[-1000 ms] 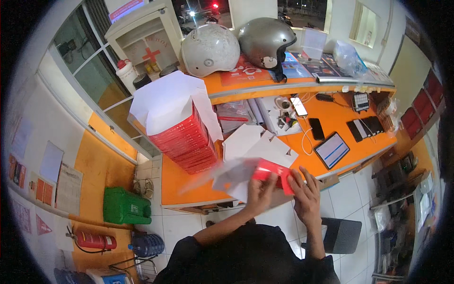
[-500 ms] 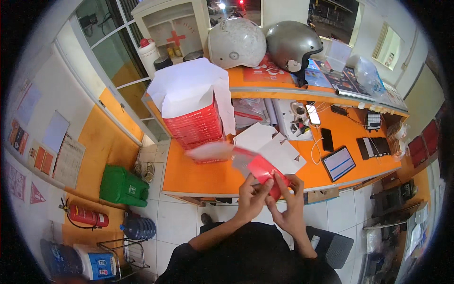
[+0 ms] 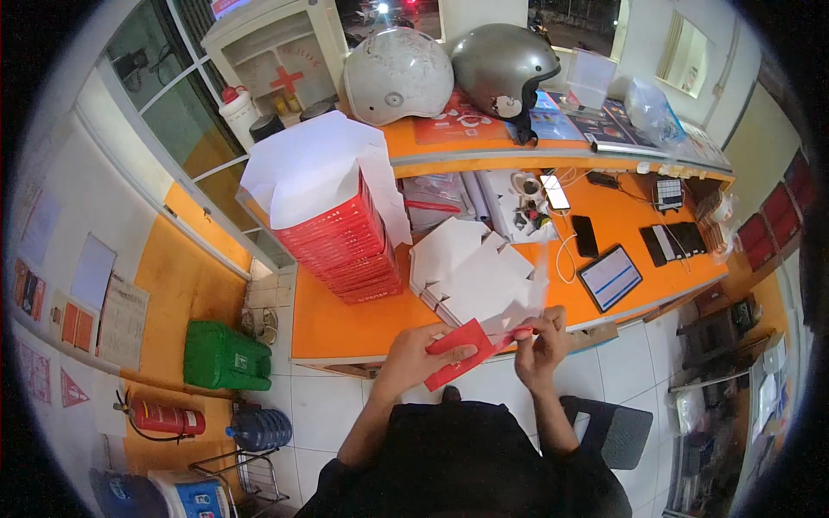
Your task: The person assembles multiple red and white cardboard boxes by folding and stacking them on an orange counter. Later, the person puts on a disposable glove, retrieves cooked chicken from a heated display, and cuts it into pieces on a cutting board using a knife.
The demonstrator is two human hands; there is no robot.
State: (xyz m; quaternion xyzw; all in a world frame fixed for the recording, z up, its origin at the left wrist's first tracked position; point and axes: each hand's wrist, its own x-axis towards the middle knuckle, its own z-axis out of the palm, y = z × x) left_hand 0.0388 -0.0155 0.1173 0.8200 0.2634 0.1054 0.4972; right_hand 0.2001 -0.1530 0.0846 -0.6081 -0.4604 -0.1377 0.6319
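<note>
Over the front edge of the orange counter, my left hand (image 3: 413, 358) grips a red carton piece (image 3: 458, 354), its thumb lying across the red face. My right hand (image 3: 542, 345) pinches the piece's other end between thumb and fingers. That end is blurred by motion, with a pale part standing up behind it. Beyond my hands lie flat white carton blanks (image 3: 479, 268) with notched edges. To their left rises a tall stack of red cartons (image 3: 337, 246), white inside, with a large white lid flap open on top.
A tablet (image 3: 610, 278), a black phone (image 3: 585, 236) and a lit phone (image 3: 554, 192) with cables lie to the right. Two helmets (image 3: 399, 76) rest on the raised shelf. On the left floor are a green bin (image 3: 226, 356) and a water bottle (image 3: 259, 429).
The red piece has swung down leftward and now shows a flat red face. My left hand moved left, my right hand slightly right, widening the space between them. The view has shifted somewhat.
</note>
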